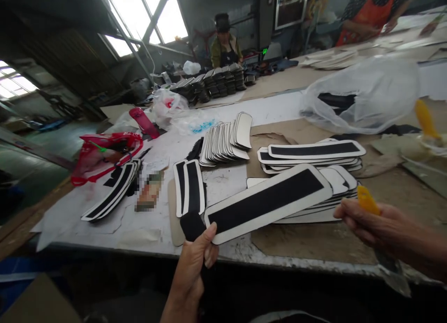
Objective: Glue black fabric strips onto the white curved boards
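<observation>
Workshop interior, with windows (127, 3) at the upper left of the frame; worktop (314, 264) across the middle, partly covered with white and brown sheets.

Item: one long white panel (268, 204) with black centre strip, tilted, centre of frame; overlaps a stack of pale panels (314, 214) in view, contact unclear.

Left hand (197, 257), lower centre: thumb and fingers pinched on the panel's lower-left end.

Right hand (380, 223), lower right: fingers closed around a yellow-handled tool (368, 201), blade pointing down.

Also: second panel stack (310, 150), right of centre; leaning row of pale pieces (225, 141), centre; shorter black-and-white strips (194, 185), left of the panel; curved strips (111, 192) and red plastic bag (103, 157), left; translucent bag (380, 90), upper right; dark stacks (216, 83) before one person (225, 48), upper centre; another person (368, 17), upper right.
</observation>
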Demonstrator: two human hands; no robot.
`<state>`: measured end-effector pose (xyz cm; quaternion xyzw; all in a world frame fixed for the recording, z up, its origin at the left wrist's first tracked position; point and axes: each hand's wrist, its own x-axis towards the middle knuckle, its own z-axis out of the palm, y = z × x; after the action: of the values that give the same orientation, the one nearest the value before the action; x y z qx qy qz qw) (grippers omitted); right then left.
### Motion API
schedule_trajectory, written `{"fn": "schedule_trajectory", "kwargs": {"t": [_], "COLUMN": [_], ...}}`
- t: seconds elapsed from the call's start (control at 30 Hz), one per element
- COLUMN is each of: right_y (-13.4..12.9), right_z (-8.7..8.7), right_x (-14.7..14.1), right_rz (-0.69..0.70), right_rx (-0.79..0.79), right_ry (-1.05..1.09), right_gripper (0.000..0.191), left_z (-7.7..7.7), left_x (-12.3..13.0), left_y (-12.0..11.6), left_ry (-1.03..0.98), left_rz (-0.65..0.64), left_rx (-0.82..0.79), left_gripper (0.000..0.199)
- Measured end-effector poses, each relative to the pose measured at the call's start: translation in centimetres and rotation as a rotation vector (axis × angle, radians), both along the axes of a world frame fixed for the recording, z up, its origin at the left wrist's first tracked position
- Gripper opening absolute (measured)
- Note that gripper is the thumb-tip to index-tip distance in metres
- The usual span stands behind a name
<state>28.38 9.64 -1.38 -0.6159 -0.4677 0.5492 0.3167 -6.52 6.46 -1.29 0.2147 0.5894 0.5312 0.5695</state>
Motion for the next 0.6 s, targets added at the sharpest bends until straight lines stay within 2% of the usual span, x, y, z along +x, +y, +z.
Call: {"fn": "schedule_trajectory", "kwargs": {"t": [0.1, 0.2, 0.4, 0.6], "right_y": [0.7, 0.8, 0.3, -0.2], "right_z": [0.7, 0.9, 1.3, 1.9], "right_x": [-1.9, -2.9, -3.3, -3.0], "right_rz": [-0.065, -0.105, -0.13, -0.114], "right_rx": [-0.092, -0.069, -0.034, -0.001], "right_ry": [0.052, 0.069, 0.03, 0.038], "right_gripper": [0.063, 0.064, 0.059, 0.06], "left_z": [0.0, -0.3, -1.2, -0.7], "left_x": [0.7, 1.8, 2.9, 3.7], "left_y": [0.1, -0.1, -0.5, -0.8], "left_ry": [0.025, 0.047, 0.121, 0.209], "left_rz": [0.005, -0.01, -0.053, -0.092], "left_rx": [-0.031, -0.043, -0.098, -0.091], "left_gripper": [0.059, 0.059, 0.062, 0.064]}}
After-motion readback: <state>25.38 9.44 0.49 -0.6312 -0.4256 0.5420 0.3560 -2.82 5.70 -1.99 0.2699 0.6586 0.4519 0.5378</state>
